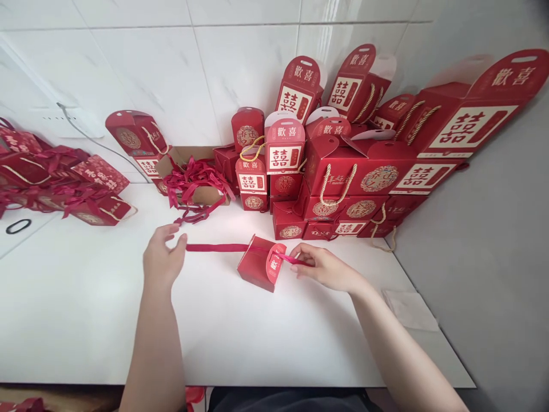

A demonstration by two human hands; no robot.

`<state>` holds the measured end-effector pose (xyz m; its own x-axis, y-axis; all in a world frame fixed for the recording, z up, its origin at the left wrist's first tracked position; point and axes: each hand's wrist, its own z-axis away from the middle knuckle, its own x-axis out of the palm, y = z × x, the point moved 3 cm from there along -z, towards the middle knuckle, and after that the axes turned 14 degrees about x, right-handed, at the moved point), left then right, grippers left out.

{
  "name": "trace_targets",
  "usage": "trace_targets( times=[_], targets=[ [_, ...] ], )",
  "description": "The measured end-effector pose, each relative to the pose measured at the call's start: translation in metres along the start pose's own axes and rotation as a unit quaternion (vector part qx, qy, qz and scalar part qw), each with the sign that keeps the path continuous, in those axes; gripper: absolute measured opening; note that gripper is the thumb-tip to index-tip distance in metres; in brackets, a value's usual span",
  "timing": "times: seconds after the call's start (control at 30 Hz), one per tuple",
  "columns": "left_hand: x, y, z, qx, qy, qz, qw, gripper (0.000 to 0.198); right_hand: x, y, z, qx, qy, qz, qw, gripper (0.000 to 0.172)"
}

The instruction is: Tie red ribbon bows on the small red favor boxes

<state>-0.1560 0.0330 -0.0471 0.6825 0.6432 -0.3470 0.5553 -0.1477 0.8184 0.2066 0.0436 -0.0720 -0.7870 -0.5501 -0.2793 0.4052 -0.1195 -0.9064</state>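
A small red gift box point(257, 269) lies on the white table in front of me, its rounded flap with pale lettering toward the right. Across its top runs a dark red ribbon point(218, 248), pulled out nearly straight to the left. At that end my left hand point(165, 254) is closed on the ribbon; the thumb and index finger show, while the other fingers are hidden. Right of the box, my right hand point(319, 266) pinches the ribbon's other, bunched part near the flap.
An open cardboard box point(206, 196) full of loose ribbons stands behind my left hand. Stacked red gift boxes point(360, 171) with rope handles fill the back right against the walls. More ribboned boxes point(96, 209) lie at the left, near a black ring point(18, 226). A napkin-like sheet point(409, 309) lies at right.
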Motion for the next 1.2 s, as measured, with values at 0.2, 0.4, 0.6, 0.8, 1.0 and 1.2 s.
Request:
trace_targets(
  times=[0.2,0.4,0.6,0.8,1.0,1.2],
  targets=[
    [0.065,0.034,0.021,0.06,-0.425,0.068,0.901,0.027,0.023,-0.02,-0.004,-0.03,0.002,-0.061,0.998,0.022],
    [0.09,0.041,0.044,-0.024,-0.47,0.182,0.863,0.032,0.03,-0.027,-0.008,-0.078,0.033,-0.035,0.996,0.018],
    [0.091,0.035,0.058,-0.067,-0.493,0.22,0.839,0.038,0.028,-0.022,-0.014,-0.06,0.073,0.062,0.994,0.007],
    [0.088,0.031,0.059,-0.08,-0.492,0.258,0.828,0.036,0.02,-0.017,-0.01,-0.066,0.033,0.031,0.997,0.016],
    [0.092,0.038,0.066,-0.108,-0.485,0.226,0.838,0.027,0.022,-0.012,-0.011,-0.043,0.042,0.036,0.998,0.011],
    [0.093,0.047,0.068,-0.066,-0.484,0.165,0.857,0.024,0.023,-0.012,-0.009,-0.016,0.06,0.019,0.998,0.025]
  ],
)
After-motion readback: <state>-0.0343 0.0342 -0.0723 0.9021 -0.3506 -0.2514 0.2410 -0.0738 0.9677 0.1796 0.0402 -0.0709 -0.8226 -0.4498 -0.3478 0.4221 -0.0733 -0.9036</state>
